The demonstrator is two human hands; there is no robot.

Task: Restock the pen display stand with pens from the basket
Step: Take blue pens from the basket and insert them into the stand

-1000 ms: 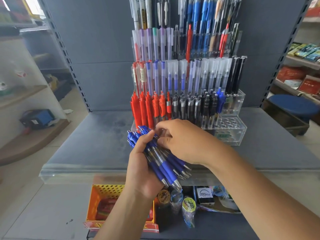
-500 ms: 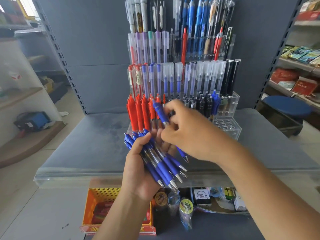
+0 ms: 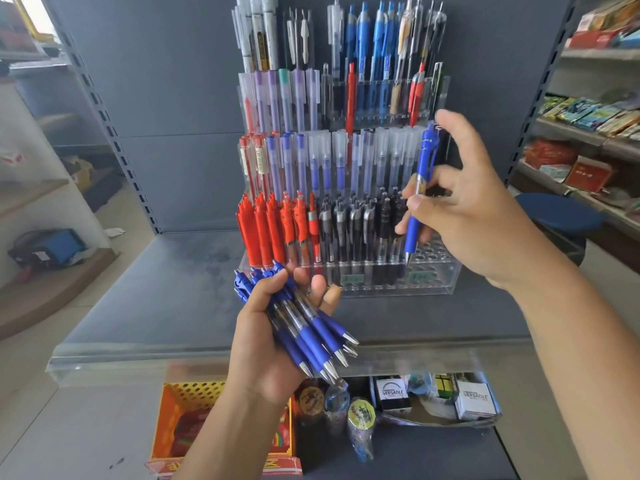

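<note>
The wide grey shelf point(image 3: 173, 289) carries the tall clear plastic pen display stand point(image 3: 381, 287), which is stepped in rows and full of red, black and blue pens. Below the stand, an orange plastic basket with little holes point(image 3: 194, 396) peeks out, partly behind the left arm. What is inside it is hard to make out.

In front of the stand, the left hand point(image 3: 263, 348) has its grip closed round a bunch of blue click pens point(image 3: 311, 334), tips pointing down and right. At the stand's right side, the right hand point(image 3: 478, 209) pinches one blue click pen point(image 3: 419, 192). That pen stands almost straight up, tip down, just above the empty round holes point(image 3: 433, 252) in the stand's lowest step. The next move is likely straight down.

The right hand hides some holes, and through the clear plastic I cannot tell which hole the tip is over.
</note>
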